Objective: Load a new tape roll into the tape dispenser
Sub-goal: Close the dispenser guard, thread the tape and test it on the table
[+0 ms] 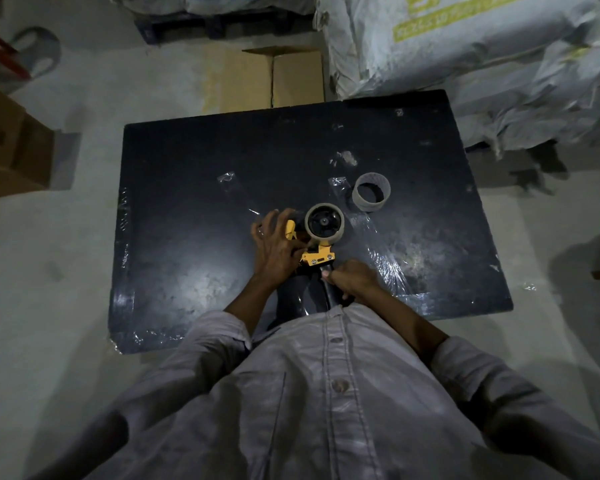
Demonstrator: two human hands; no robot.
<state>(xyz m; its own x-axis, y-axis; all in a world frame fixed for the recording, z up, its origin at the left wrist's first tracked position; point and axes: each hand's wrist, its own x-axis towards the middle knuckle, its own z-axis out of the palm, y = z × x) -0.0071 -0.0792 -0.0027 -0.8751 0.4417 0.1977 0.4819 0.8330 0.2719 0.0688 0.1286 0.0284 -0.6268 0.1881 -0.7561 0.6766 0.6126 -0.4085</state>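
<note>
A warehouse or storeroom: bulk sacks (465,46) (stacked), cardboard boxes (278,79), bare concrete floor (66,271).

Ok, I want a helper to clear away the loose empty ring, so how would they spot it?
Find the black table. Just beyond and right of the yellow tape dispenser lies a grey ring. Unlike the tape roll mounted on the dispenser, it is hollow and sits alone.

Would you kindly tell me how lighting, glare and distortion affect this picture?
Head view: dim overall, darker toward the corners; pale glare patches on the black table; wide-angle bending bows the table's edges; the tape roll, dispenser and empty core are fairly sharp; the left hand and right hand on the dispenser look slightly soft.
</note>
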